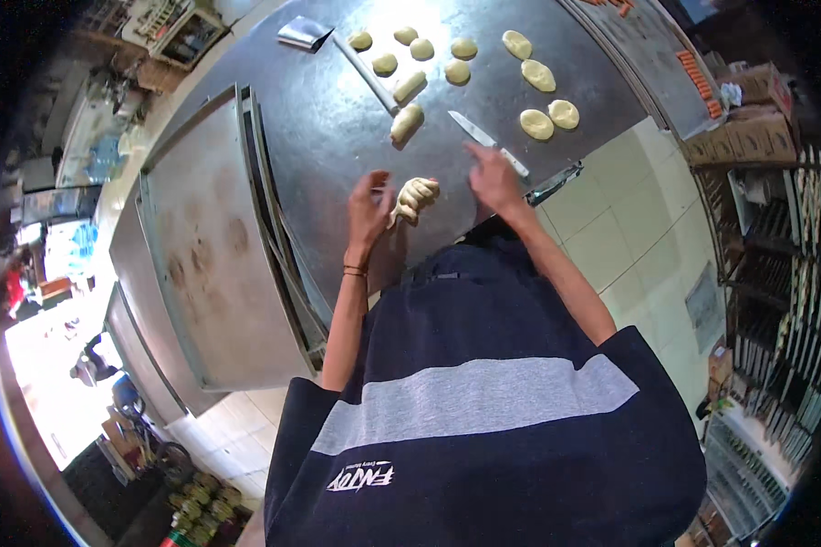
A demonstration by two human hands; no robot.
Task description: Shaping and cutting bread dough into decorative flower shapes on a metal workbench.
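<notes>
A shaped piece of dough with cut, fanned-out folds lies on the metal table near its front edge; a pinkish bit shows at its end. My left hand is just left of it, fingers apart and curved, gripping nothing. To the right, my right hand hovers with the index finger stretched out, beside a white-handled knife lying on the table. Beyond the hands lie two dough rolls, a nearer one and a farther one. Several flat dough pieces and small dough rounds spread farther back.
A thin metal rod and a metal scraper lie at the table's back left. Large baking trays lean along the left side. At the far right, a tray holds orange sausages. Tray racks stand right.
</notes>
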